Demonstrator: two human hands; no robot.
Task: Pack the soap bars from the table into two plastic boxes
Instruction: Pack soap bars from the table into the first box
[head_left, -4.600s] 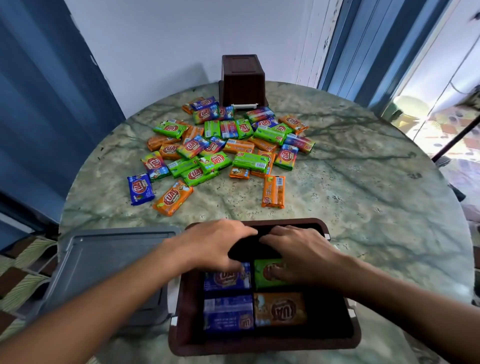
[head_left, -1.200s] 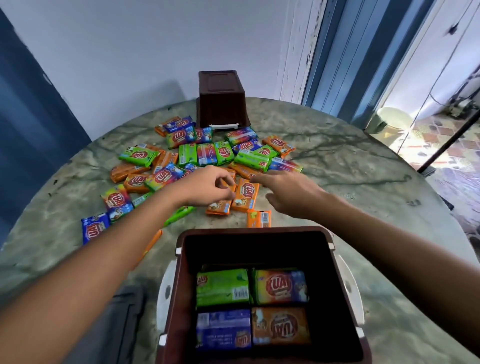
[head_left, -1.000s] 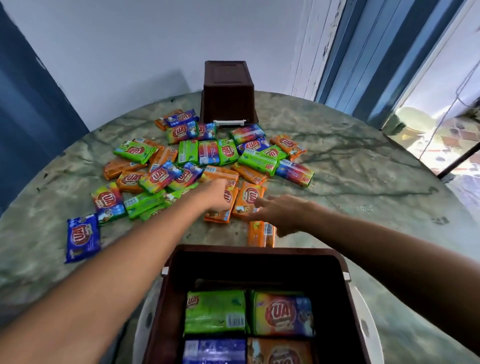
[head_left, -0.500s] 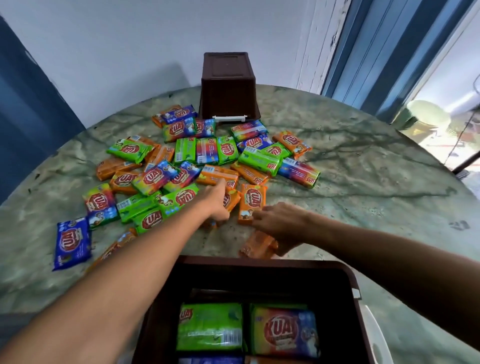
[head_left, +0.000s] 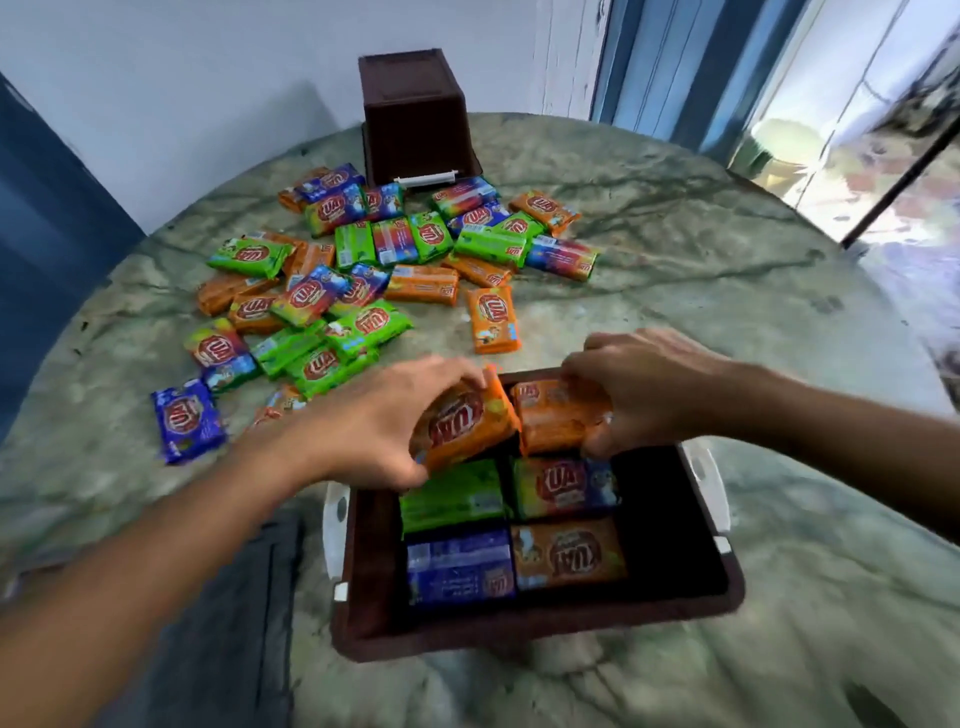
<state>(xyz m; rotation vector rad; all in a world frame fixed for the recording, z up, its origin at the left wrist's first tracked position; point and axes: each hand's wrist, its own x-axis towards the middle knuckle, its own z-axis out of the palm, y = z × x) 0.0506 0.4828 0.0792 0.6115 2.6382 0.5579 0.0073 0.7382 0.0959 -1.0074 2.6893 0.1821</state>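
Over the near brown box (head_left: 717, 597), left hand (head_left: 374, 421) grips an orange soap bar (head_left: 462, 421), right hand (head_left: 644, 389) grips another (head_left: 556, 415). Four bars already packed w/ room left. Approx thirty in the pile (head_left: 363, 275) on the table (head_left: 701, 270); second box (head_left: 415, 114) upturned, unused.

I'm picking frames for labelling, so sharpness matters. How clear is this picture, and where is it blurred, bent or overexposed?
Head view: the soap pile and far box are fairly sharp; both forearms and the table's near edge are smeared; the left hand and right hand are slightly soft, though their orange bars' logos still show; the wide lens curves the table; the doorway at right is blown out.
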